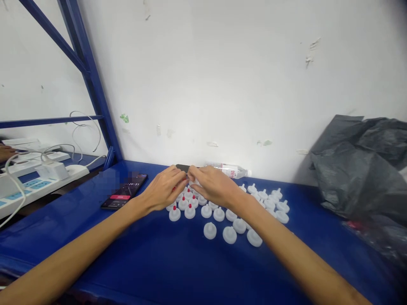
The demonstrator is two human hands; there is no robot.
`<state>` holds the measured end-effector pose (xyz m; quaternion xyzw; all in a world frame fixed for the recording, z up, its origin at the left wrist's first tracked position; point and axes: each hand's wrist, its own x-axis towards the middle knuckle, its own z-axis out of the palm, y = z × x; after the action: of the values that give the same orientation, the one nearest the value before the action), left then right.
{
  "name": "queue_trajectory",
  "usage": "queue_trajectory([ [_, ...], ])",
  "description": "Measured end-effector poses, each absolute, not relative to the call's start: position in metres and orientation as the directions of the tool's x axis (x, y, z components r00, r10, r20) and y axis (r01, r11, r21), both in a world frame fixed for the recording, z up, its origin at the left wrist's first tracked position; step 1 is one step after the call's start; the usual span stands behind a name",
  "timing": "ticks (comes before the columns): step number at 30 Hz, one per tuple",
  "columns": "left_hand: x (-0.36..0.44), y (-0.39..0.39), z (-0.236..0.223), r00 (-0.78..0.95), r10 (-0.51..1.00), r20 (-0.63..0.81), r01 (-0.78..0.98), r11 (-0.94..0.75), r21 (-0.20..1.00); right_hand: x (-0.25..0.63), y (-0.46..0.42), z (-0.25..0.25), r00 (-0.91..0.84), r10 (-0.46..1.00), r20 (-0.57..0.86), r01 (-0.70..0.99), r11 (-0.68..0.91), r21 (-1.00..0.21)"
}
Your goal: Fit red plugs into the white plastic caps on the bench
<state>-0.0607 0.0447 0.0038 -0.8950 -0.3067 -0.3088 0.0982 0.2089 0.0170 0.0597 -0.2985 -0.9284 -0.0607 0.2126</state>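
Over the far side of the white nozzle caps, my left hand (pixel 167 186) and my right hand (pixel 213 184) meet with bent fingers pinched close together. Whatever they hold is hidden by the fingers or too small to name. Just below my left hand stand several white caps with red tips (pixel 190 211). White caps without red tips (pixel 229 234) spread below and to the right of my right hand, most with the nozzle upward. A dark flat object (pixel 182 167) shows partly behind my fingers.
A phone with a lit screen (pixel 125 191) lies to the left on the blue table (pixel 165 267). A clear plastic bottle (pixel 235 170) lies along the wall. Grey plastic bags (pixel 359 165) stand at the right. Power strips (pixel 38 186) and another person's hand (pixel 6 152) are at far left.
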Motion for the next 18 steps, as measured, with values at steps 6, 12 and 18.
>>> queue_trajectory([
  [6,-0.053,0.04,0.002,0.531,0.65,0.543,0.646,-0.726,0.237,0.208,0.024,0.055,-0.791,0.413,0.451,0.474,0.88,0.025],
  [12,-0.046,0.034,0.006,0.418,0.734,0.536,0.674,-0.646,0.358,0.209,0.032,0.047,-0.765,0.389,0.513,0.469,0.882,0.031],
  [18,-0.047,0.031,0.0,0.454,0.701,0.55,0.725,-0.65,0.229,0.21,0.026,0.039,-0.738,0.398,0.545,0.475,0.88,0.0],
])
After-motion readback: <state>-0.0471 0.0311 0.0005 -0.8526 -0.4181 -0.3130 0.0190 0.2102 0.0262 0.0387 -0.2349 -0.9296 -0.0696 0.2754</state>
